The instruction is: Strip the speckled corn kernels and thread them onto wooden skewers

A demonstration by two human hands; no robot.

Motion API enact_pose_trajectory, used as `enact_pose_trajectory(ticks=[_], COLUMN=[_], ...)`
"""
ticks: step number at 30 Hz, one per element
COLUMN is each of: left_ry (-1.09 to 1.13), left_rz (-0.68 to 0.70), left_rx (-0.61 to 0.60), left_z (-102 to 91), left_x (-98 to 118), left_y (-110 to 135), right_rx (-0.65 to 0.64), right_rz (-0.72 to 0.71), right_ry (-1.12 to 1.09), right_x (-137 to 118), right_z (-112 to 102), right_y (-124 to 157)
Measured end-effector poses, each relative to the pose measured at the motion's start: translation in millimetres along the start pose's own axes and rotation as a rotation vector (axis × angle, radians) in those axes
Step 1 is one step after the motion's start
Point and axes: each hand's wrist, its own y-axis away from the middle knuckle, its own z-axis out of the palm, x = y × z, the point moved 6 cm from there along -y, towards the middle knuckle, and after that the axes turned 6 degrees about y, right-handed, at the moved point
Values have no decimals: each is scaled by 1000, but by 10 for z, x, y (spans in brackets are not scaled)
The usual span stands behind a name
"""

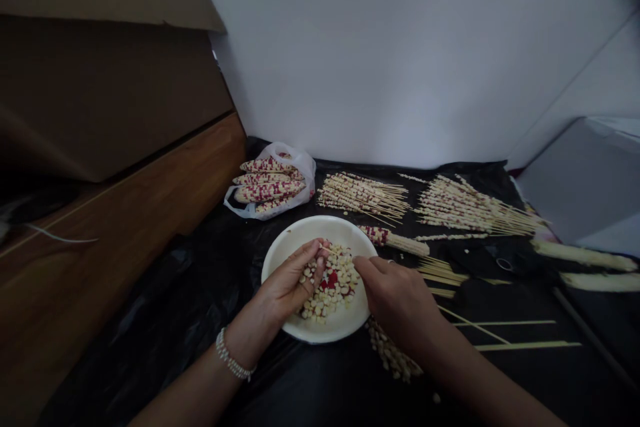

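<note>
The step in hand looks like threading corn kernels [340, 263] onto a thin stick, one at a time. The left hand [293, 283] is over the white bowl [306, 229], thumb and fingertips pinched narrow on a small pale piece. The right hand [400, 287] is at the bowl's right side with its fingers bent inward, its back to the view; the light is dim, so whether the piece is a kernel or a stick tip, and what the right fingers hold, I cannot tell. The loose kernels lie in the bowl beneath the left fingers, a few red ones [331, 279] among the pale. Beyond it lie two bunches of filled sticks, one nearer [360, 195] and one to the right [455, 207], with bare sticks [515, 323] right of the right hand. The next move would call for a steady left pinch and a straight, gentle push, so the kernel does not split
</note>
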Motion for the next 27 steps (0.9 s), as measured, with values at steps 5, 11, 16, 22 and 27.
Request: enact_pose_trajectory(ticks=[5,11,16,22,27], left_ry=[41,59,41,60,50], left_rz=[2,-6,-23,-10,-5], left_rx=[5,55,42,12,17], left_z=[9,27,19,-12,-2], left_x=[3,21,0,-2,-4], left_y=[-2,11,3,-18,-17], right_rx=[20,44,37,67,45], right_rz=[-4,-8,-3,-5,-12], right_ry=[18,31,33,46,42], right_x=[0,32,34,29,27], right_z=[-4,20,27,7,3], right_y=[0,13,8,-2,-1])
